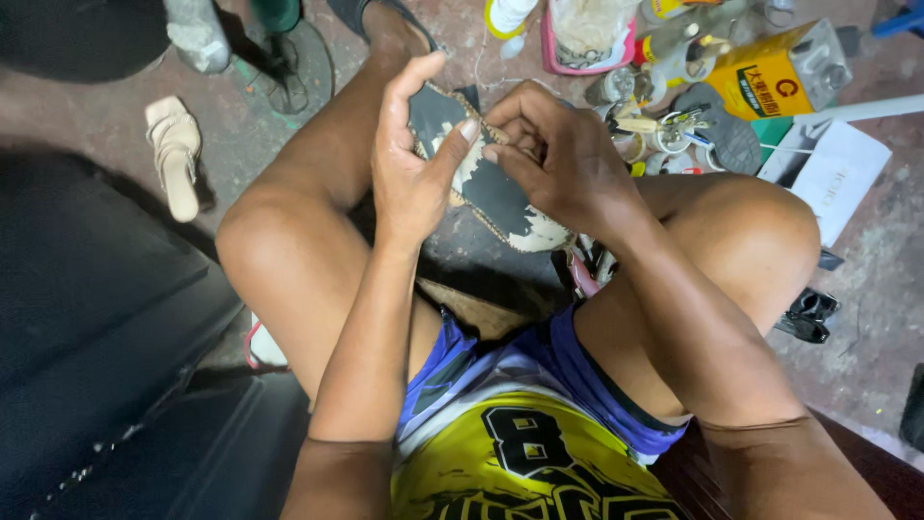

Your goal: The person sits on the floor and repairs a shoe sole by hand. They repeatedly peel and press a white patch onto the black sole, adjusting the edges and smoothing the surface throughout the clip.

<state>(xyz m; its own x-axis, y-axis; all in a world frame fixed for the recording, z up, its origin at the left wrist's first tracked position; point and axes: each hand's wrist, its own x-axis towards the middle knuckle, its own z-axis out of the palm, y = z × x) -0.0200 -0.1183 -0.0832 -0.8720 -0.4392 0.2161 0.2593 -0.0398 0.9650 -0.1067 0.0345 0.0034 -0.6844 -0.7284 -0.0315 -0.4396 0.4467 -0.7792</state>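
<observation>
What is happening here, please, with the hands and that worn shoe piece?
A seated person holds a worn dark shoe insole over the lap with both hands. The left hand supports it from the side, thumb pressed on its peeling surface. The right hand has its fingers curled at the stitched edge; whether they hold a tool I cannot tell. On the floor lie a beige high-heeled shoe, a yellow can and several small bottles.
</observation>
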